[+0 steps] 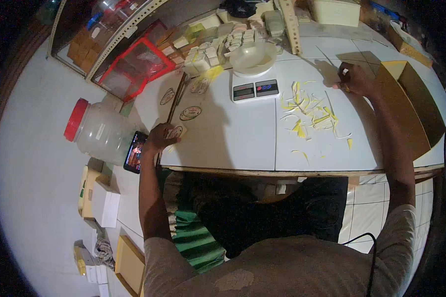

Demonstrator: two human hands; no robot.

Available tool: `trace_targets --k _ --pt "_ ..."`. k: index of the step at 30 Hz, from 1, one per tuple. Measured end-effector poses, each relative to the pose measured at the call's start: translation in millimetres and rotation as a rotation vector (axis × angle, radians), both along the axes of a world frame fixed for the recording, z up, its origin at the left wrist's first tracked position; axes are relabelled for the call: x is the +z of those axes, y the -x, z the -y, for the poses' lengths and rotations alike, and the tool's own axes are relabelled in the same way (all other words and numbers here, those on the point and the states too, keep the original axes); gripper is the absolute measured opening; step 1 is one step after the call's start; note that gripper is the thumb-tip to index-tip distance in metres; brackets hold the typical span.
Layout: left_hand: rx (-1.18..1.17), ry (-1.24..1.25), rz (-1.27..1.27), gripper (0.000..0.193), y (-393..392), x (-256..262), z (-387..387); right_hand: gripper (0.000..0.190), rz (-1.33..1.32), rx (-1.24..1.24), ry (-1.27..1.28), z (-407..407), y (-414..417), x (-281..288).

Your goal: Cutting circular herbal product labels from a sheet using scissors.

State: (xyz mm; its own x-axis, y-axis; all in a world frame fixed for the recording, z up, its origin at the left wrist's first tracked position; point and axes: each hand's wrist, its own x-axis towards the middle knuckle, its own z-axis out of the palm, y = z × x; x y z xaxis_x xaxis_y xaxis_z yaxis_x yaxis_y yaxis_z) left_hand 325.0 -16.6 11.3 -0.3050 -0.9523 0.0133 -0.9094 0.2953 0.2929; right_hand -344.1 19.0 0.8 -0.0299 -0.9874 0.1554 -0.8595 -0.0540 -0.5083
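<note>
My left hand [162,136] holds a small piece with an oval printed label [175,132] at the table's left edge. Further oval labels [190,113] lie just beyond it on the white tiled tabletop [245,141]. On the right, my right hand [355,80] is raised over the table with fingers curled; whether something small is pinched in them cannot be made out. Yellow and white paper scraps [312,115] are scattered between the hands. A digital scale [255,91] with a translucent bowl [252,57] on it stands behind the middle of the table.
An open cardboard box [409,107] stands at the right. Stacks of small packets [208,55] and a red-framed clear case [137,70] are at the back left. Left of my forearm are a phone [135,152] and a clear plastic jar with a red lid [102,128].
</note>
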Motion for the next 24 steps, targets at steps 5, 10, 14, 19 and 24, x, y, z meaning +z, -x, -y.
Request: trace_targets --k 5,10,14,19,24 --pt "-0.003 0.113 -0.057 0.058 35.8 23.6 -21.2 0.045 0.019 0.047 0.169 -8.9 3.2 -4.5" --pt "0.092 0.267 -0.235 0.053 69.5 55.0 -40.9 0.044 0.001 0.041 0.074 -7.4 -9.2 11.7" --pt "-0.026 0.266 -0.56 0.054 121.9 65.6 -42.6 0.044 -0.045 0.08 0.138 -4.6 -0.8 5.1" --pt "-0.202 0.172 -0.891 0.048 201.3 72.5 -40.9 0.044 0.274 0.262 0.26 -26.8 -38.2 21.1" --pt "-0.292 0.0 -1.138 0.045 270.7 71.2 -23.4 0.044 0.888 0.571 -0.012 -33.1 -74.2 4.7"
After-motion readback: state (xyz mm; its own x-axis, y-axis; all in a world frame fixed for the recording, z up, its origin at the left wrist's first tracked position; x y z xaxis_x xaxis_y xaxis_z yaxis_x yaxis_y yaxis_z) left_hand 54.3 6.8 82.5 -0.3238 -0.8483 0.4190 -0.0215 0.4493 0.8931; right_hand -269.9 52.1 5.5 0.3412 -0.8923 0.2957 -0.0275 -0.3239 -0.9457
